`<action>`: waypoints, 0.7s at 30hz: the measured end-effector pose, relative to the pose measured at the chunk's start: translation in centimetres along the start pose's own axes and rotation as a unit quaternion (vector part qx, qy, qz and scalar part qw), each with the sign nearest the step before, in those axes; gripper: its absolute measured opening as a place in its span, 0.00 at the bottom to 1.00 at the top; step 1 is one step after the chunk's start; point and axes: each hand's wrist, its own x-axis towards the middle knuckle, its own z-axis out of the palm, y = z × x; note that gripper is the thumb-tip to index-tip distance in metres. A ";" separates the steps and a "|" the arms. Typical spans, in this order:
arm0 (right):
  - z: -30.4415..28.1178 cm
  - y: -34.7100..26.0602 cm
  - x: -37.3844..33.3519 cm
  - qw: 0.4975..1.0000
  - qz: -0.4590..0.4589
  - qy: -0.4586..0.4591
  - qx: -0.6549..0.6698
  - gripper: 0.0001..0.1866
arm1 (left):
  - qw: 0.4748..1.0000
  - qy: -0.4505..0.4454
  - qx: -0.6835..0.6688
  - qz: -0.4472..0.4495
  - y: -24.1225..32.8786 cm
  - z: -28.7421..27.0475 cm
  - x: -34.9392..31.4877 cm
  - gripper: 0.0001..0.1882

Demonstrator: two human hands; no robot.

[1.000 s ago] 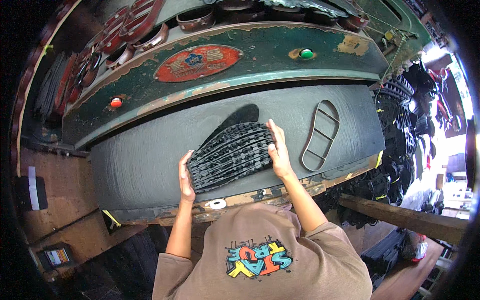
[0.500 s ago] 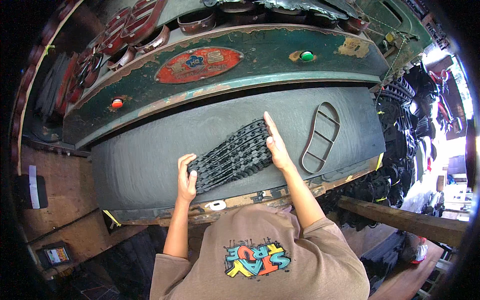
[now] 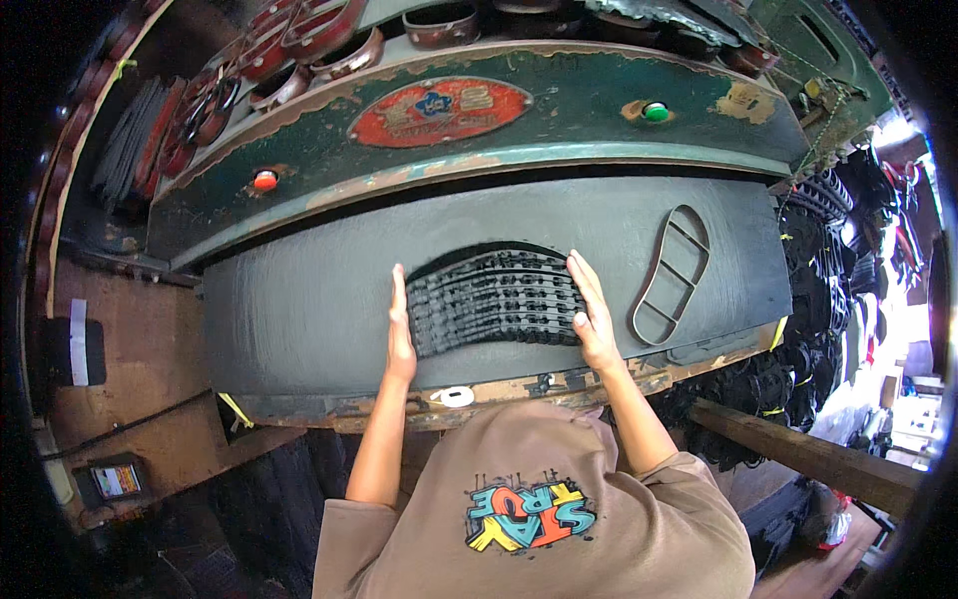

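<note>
A stack of black sole-shaped rubber pieces (image 3: pixel 499 299) is gripped between my two hands over the dark cutting board (image 3: pixel 299 309). My left hand (image 3: pixel 400 334) lies flat along the stack's left end, fingers straight and pointing away from me. Against the right end presses my right hand (image 3: pixel 596 324), its thumb on the near side. The layers show as studded edges, bowed upward in the middle. To the right of my right hand, a sole-shaped metal cutting die (image 3: pixel 679 275) with crossbars rests on the board.
Behind the board runs a worn green machine beam (image 3: pixel 579 110) with a red button (image 3: pixel 264 180) and a green button (image 3: pixel 656 112). More metal dies (image 3: pixel 439 27) sit on top. Black pieces (image 3: pixel 788 364) pile up at the right, near a wooden bar (image 3: pixel 798 449).
The stack has gone from slanted to nearly level, and its layers now bow upward. My left hand has straightened along its end. The whole view has shifted slightly.
</note>
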 end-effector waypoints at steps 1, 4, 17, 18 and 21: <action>0.2 -0.1 -0.2 1.000 0.000 -0.010 -0.030 0.53 | 0.999 0.004 -0.039 -0.026 -0.5 -0.2 0.5 0.44; 0.6 -0.1 -0.3 0.998 0.035 -0.003 -0.050 0.53 | 0.999 0.041 0.009 -0.018 -1.4 -0.7 1.1 0.37; 1.1 0.7 0.6 0.999 0.028 0.028 -0.023 0.47 | 0.878 -0.278 0.376 0.101 8.5 2.2 7.4 0.56; 1.0 0.7 0.7 0.999 0.027 0.038 -0.016 0.47 | 0.854 -0.307 0.406 0.106 9.0 2.7 7.2 0.63; -0.1 0.8 0.8 0.999 0.039 -0.001 -0.002 0.57 | 0.796 -0.344 0.484 0.113 9.5 3.2 6.7 0.70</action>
